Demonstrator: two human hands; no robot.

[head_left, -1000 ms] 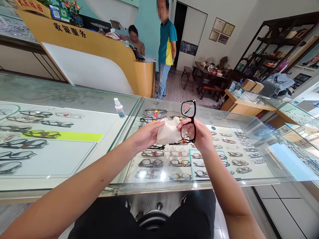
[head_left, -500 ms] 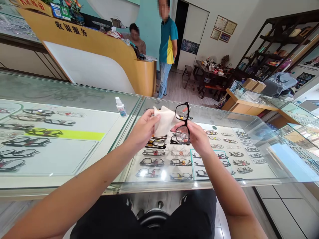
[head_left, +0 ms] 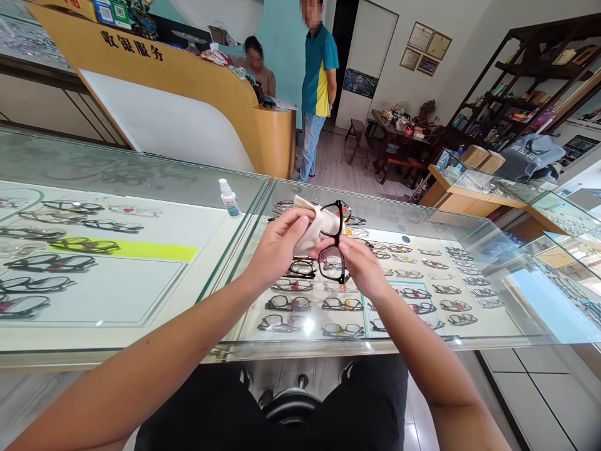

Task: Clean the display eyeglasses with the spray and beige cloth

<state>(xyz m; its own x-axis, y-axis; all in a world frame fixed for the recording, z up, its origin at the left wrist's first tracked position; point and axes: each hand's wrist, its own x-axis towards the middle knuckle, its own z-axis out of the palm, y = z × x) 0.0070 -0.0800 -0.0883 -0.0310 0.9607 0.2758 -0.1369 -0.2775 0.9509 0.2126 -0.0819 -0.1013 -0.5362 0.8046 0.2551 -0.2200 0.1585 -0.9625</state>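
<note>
Black-framed eyeglasses [head_left: 339, 225] are pinched at the bridge by my right hand [head_left: 361, 266], with one lens above the other. My left hand [head_left: 282, 241] is closed on a cream cleaning cloth [head_left: 308, 237]. The cloth is folded about the upper lens, and part of it shows behind that lens. Below my fingers the lower lens [head_left: 331, 262] is uncovered. Both hands are above the glass display case. A white spray bottle [head_left: 230, 199] stands upright on the glass, beyond my left hand.
Rows of eyeglasses [head_left: 288, 303] lie inside the glass display case [head_left: 399, 344] below my hands. More frames [head_left: 49, 262] lie in the left case. Past the counter [head_left: 188, 78], one person [head_left: 319, 75] stands and another [head_left: 263, 75] sits.
My right hand has brought the eyeglasses left and slightly down, toward the cloth. The cloth, apart from the upper lens before, now folds around it.
</note>
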